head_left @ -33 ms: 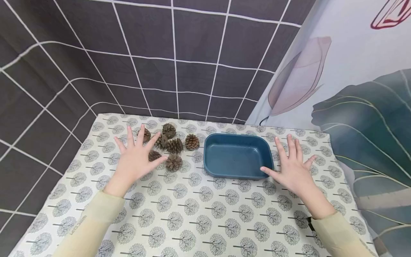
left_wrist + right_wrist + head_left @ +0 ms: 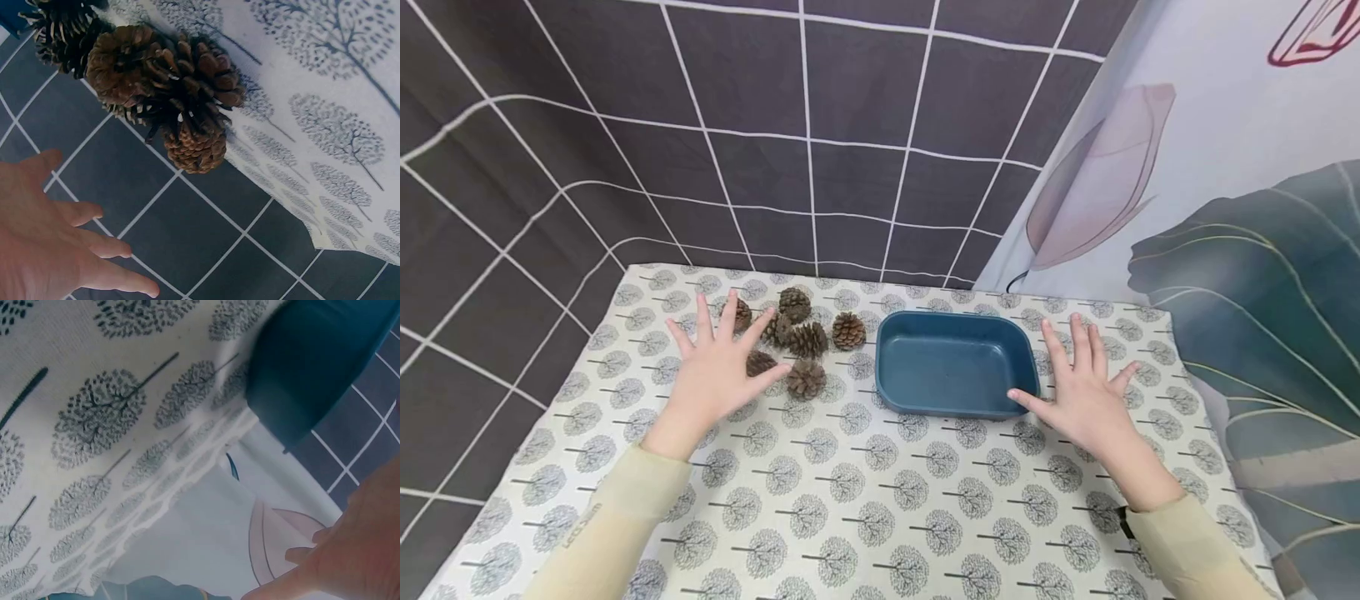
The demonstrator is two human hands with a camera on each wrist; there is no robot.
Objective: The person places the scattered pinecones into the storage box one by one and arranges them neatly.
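Observation:
Several brown pine cones lie in a loose cluster on the cloth, left of a blue rectangular tub. My left hand is spread with its fingers straight, over the cluster's left side, and partly hides some cones. In the left wrist view, that hand stays apart from the pine cones. My right hand is spread at the tub's right end, and its thumb overlaps the tub's rim in the head view. The right wrist view shows this hand apart from the tub. Neither hand holds anything.
A white tablecloth with grey tree prints covers the table. Behind and to the left hangs a dark cloth with a white grid. On the right is a pale curtain with large leaf prints.

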